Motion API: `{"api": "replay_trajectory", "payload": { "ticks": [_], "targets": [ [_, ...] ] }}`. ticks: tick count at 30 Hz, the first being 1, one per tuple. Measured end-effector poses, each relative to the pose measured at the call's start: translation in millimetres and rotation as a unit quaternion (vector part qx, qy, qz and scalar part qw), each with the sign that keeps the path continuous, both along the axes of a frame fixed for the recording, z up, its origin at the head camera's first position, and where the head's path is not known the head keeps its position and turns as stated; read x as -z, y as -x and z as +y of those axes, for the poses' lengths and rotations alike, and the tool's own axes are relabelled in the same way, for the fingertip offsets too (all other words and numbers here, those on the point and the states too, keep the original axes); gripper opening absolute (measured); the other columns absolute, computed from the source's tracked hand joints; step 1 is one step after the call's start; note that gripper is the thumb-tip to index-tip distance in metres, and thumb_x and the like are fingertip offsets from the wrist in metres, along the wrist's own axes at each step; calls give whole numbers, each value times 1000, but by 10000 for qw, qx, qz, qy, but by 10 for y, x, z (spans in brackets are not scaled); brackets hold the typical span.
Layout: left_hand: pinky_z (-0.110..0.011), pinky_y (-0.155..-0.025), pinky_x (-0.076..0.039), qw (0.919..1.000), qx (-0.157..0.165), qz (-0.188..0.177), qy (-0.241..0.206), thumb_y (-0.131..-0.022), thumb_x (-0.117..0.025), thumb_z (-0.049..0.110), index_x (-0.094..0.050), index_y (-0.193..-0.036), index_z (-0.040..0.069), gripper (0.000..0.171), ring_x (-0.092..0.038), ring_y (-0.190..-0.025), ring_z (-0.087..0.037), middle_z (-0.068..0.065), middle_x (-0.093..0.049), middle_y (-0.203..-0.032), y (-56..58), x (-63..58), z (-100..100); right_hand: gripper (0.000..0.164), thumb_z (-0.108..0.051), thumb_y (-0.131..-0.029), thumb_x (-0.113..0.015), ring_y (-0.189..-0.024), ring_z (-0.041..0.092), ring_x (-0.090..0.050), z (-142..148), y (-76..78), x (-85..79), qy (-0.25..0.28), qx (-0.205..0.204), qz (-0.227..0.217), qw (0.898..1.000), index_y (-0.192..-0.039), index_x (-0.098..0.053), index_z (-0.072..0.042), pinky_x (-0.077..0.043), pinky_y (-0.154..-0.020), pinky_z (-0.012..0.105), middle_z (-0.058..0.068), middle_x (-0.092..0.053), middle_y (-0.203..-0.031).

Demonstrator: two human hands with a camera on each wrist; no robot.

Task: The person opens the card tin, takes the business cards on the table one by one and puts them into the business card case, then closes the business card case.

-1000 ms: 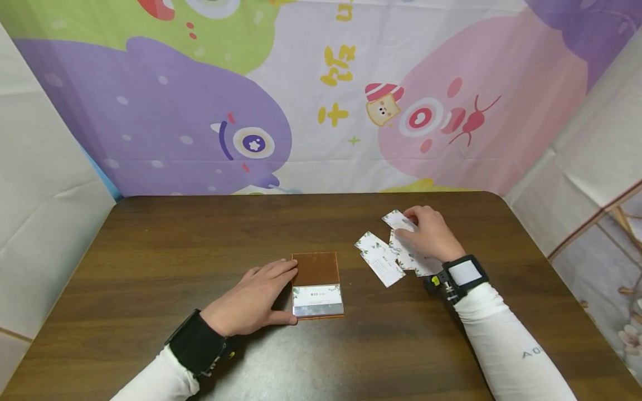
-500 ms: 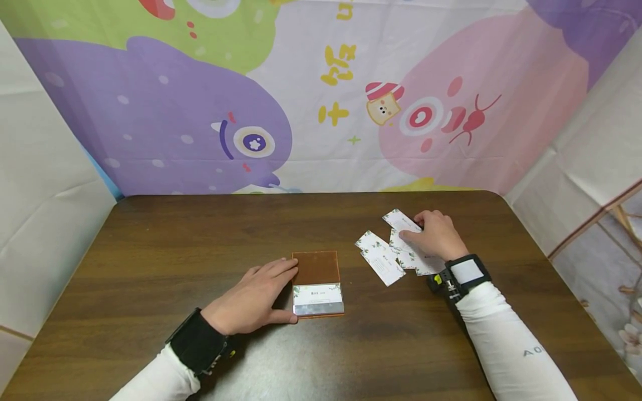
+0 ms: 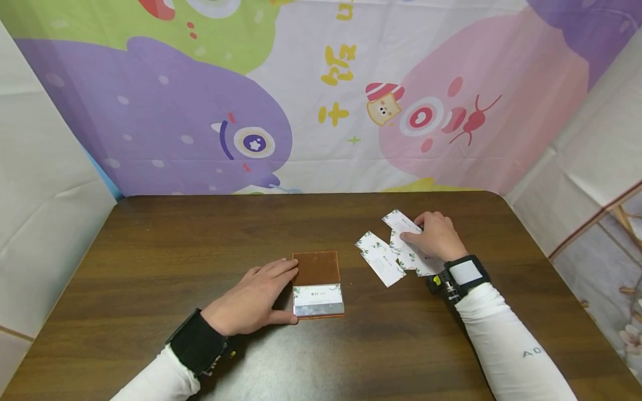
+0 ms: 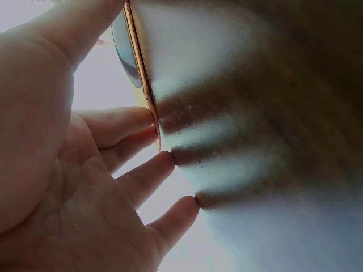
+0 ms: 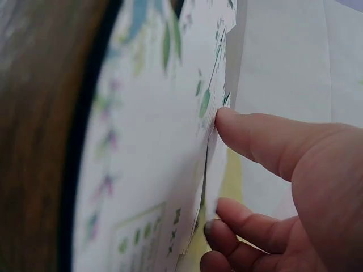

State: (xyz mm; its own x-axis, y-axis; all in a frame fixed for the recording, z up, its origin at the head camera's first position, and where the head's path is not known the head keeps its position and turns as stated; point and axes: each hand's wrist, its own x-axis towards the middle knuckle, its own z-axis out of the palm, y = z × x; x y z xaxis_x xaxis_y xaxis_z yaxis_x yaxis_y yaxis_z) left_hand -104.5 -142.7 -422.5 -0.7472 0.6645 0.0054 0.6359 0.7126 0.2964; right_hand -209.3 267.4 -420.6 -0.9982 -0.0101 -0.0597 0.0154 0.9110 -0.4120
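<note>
In the head view, a brown card holder (image 3: 316,268) lies unfolded, with a white business card (image 3: 317,293) showing in its lower pocket. My left hand (image 3: 253,298) rests along its left edge, fingers extended and thumb at the bottom corner. The left wrist view shows the fingertips (image 4: 152,116) right at the holder's thin edge. Several leaf-printed white business cards (image 3: 383,262) lie overlapping to the right. Over them, my right hand (image 3: 437,236) has bent fingers and pinches a card (image 5: 212,164) between thumb and fingertips; the hand partly covers this pile.
The brown wooden table (image 3: 200,234) carries the cards and the holder. Behind it hangs a cartoon-printed cloth (image 3: 321,156), with pale cloth on both sides. Black bands (image 3: 198,342) with cameras sit around both wrists.
My right hand has shifted slightly right, uncovering more of the upper card, then stays nearly still. The left hand and the card holder have not moved.
</note>
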Motion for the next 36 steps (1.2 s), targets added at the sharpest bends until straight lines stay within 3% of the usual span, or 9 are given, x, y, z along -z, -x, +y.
{"api": "replay_trajectory", "payload": {
  "ticks": [6, 16, 36],
  "targets": [
    [-56, -106, -33, 10000, -10, -6, -38, -85, -69, 60, -41, -152, 2, 93, -30, -144, -31, -11, -34, -158, -5, 2, 5, 55, -38, -87, -74, -102, 35, -51, 1, 39, 22, 207, 126, 80, 9997, -120, -52, 1, -45, -82, 47, 18, -57, -110],
    [-56, -106, -33, 10000, -18, -14, -49, -84, -69, 59, -42, -152, 2, 92, -30, -144, -31, -11, -35, -157, -4, 2, 3, 26, -15, -97, -57, -91, 30, -53, -19, 43, 7, 584, -49, 648, 9962, -117, -55, 2, -43, -78, 42, 15, -55, -101],
    [-55, -106, -33, 10000, -20, -21, -38, -85, -69, 60, -42, -152, 2, 92, -30, -144, -31, -11, -35, -157, -9, -13, -2, 20, -9, -99, -52, -88, 28, -52, -217, -47, -171, 998, -532, 1017, 9884, -115, -59, 1, -42, -76, 39, 14, -56, -98]
  ]
}}
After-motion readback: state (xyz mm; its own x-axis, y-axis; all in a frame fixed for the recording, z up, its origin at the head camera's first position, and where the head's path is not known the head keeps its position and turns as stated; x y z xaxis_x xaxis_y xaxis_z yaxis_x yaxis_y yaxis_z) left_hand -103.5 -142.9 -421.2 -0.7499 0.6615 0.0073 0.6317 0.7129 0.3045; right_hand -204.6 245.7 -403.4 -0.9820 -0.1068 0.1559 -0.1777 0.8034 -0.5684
